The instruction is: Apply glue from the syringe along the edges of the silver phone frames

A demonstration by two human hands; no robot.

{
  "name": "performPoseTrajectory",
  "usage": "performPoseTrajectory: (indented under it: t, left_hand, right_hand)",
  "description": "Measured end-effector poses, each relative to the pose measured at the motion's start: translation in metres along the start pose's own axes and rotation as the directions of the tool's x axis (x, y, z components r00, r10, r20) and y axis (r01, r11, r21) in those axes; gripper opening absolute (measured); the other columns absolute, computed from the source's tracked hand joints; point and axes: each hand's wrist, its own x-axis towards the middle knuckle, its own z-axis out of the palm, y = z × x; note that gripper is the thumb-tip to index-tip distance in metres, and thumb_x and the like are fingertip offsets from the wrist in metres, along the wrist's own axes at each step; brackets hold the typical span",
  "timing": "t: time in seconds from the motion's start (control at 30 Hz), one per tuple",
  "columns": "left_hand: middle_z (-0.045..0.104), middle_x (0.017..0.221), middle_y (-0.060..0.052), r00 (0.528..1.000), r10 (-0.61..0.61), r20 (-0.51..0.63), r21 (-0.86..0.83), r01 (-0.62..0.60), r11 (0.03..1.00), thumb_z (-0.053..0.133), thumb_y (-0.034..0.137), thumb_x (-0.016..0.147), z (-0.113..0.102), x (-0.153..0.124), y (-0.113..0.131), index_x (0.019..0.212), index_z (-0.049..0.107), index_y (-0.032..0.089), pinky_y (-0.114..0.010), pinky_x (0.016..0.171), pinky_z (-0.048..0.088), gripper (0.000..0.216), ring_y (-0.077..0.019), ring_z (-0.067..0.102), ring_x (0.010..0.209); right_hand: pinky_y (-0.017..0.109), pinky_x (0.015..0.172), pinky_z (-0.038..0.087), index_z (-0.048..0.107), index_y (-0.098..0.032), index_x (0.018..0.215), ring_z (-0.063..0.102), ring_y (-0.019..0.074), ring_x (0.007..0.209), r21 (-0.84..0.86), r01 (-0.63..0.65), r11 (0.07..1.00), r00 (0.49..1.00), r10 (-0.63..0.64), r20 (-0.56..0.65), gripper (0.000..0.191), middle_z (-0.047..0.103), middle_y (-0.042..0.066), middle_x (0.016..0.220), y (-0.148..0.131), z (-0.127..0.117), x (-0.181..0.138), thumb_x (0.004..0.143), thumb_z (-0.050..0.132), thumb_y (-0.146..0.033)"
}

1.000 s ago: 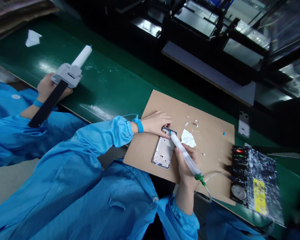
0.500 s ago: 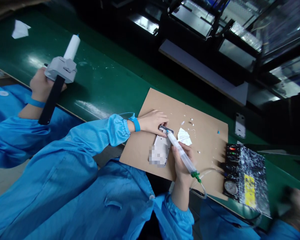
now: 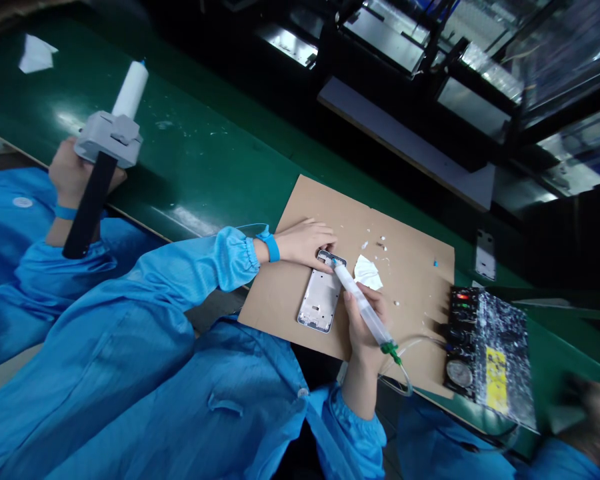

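Note:
A silver phone frame lies on a brown cardboard sheet in front of me. My left hand rests at its upper left edge, thumb along the frame and fingers laid out over the top corner. In my right hand is a clear dispensing syringe, held slanted. Its blue tip is at the upper end of the phone frame; whether it touches cannot be seen. From the syringe's green cap, a clear tube runs toward the dispenser box.
A black-and-white speckled dispenser box with a gauge stands at the right. A crumpled white tissue and white bits lie on the cardboard. Another phone frame lies far right. At left, a co-worker's hand holds a grey dispensing gun.
The co-worker's dispensing gun has shifted slightly left. My hands, the syringe and the phone frame stay almost in the same place.

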Motion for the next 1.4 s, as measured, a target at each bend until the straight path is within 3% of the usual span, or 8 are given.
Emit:
performPoseTrajectory:
  t: [0.57,1.0,1.4]
  left_hand:
    - [0.074,0.101,-0.004,1.000,0.005,-0.010,-0.021,-0.005,1.000,0.074,0.066,0.095,0.0001,-0.0004,-0.0004,0.098,0.066,0.023,-0.039,0.090,0.036,0.044,-0.0250,0.063,0.097]
    - [0.074,0.102,-0.004,1.000,0.009,-0.001,-0.011,-0.009,1.000,0.075,0.064,0.095,-0.0010,-0.0009,0.0002,0.100,0.066,0.023,-0.038,0.089,0.035,0.042,-0.0251,0.063,0.099]
    - [0.075,0.102,-0.005,1.000,0.012,-0.007,-0.002,-0.012,1.000,0.073,0.066,0.095,0.0005,-0.0006,-0.0007,0.100,0.065,0.023,-0.040,0.090,0.036,0.044,-0.0253,0.063,0.099]
  right_hand:
    - [0.037,0.071,0.064,0.079,-0.017,0.107,0.078,0.0249,0.079,-0.002,-0.035,0.999,0.999,0.035,-0.007,0.044,0.084,0.013,0.098,-0.0029,0.0005,0.0006,0.087,0.088,-0.056]
    - [0.043,0.085,0.067,0.077,-0.019,0.108,0.082,0.0311,0.095,0.003,-0.032,0.999,0.999,0.032,0.007,0.045,0.083,0.015,0.107,-0.0004,0.0017,0.0000,0.090,0.087,-0.058]
    - [0.040,0.077,0.066,0.076,-0.021,0.104,0.081,0.0282,0.086,0.003,-0.029,1.000,1.000,0.029,-0.010,0.042,0.083,0.012,0.101,-0.0009,0.0008,-0.0008,0.089,0.086,-0.059]
